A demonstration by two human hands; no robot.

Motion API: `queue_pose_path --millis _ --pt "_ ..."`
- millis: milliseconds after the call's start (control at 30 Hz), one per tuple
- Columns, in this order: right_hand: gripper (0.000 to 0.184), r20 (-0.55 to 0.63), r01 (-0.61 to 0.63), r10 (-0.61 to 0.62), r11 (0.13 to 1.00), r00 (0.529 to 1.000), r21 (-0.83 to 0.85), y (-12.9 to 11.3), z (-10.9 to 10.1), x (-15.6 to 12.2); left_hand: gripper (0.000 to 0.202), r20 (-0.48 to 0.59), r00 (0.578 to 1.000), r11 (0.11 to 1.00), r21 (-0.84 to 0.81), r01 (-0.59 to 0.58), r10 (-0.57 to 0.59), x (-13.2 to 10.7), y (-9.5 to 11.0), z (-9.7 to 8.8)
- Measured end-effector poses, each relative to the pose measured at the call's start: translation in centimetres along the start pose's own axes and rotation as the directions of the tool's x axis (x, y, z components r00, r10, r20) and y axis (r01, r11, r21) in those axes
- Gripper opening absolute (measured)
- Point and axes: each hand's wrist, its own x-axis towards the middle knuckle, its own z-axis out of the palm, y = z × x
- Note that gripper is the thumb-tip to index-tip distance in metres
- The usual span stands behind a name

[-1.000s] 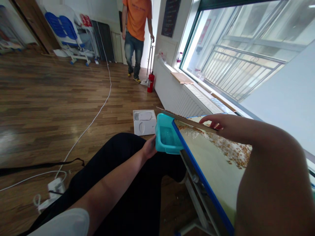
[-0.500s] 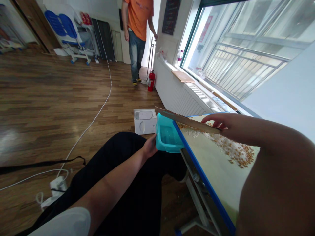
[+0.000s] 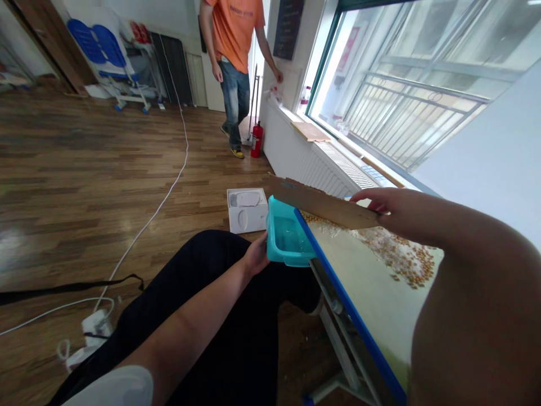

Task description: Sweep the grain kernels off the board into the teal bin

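My left hand (image 3: 256, 255) grips the near wall of a turquoise plastic bin (image 3: 287, 237), holding it against the edge of a blue-rimmed table (image 3: 363, 282). My right hand (image 3: 374, 201) pinches a strip of brown cardboard (image 3: 321, 203) that stands on its long edge across the table's end, just above the bin. Yellow kernels and white grains (image 3: 401, 256) lie scattered on the tabletop behind the cardboard. A little pale matter shows in the bin's bottom.
A white open box (image 3: 247, 210) sits on the wooden floor beyond my knee. A person in an orange shirt (image 3: 234, 45) walks by a red fire extinguisher (image 3: 256, 141). A white cable (image 3: 169, 186) runs to a power strip (image 3: 91, 332).
The cardboard's face has tipped up more toward me and lifted slightly off the table's end. The person in orange has stepped closer to the window wall.
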Motion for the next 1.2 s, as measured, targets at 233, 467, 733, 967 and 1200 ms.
queue_pose_path --millis 233,467,733,967,1200 --pt "0.055 0.036 -0.138 0.139 0.99 0.99 -0.04 -1.1 0.1 0.7 0.04 -0.007 1.0 1.0 -0.009 0.005 -0.005 0.2 0.0 -0.4" --pt "0.041 0.008 -0.086 0.087 0.991 0.996 -0.105 -2.0 0.1 1.4 0.039 -0.038 0.999 1.0 -0.018 -0.002 0.002 0.0 0.1 -0.1" --pt "0.034 -0.002 -0.133 0.133 0.988 0.991 -0.079 -1.3 0.7 2.0 0.041 -0.046 0.999 1.0 -0.016 0.002 -0.003 0.0 0.1 -0.1" --pt "0.031 -0.047 -0.18 0.177 0.981 0.983 -0.071 -1.2 0.8 2.0 0.039 -0.031 0.999 1.0 -0.014 -0.01 0.01 -0.1 0.2 0.2" --pt "0.028 -0.141 -0.191 0.185 0.981 0.972 -0.032 -0.7 0.3 1.5 0.037 -0.058 0.998 1.0 -0.008 -0.023 0.023 -0.4 0.3 0.5"
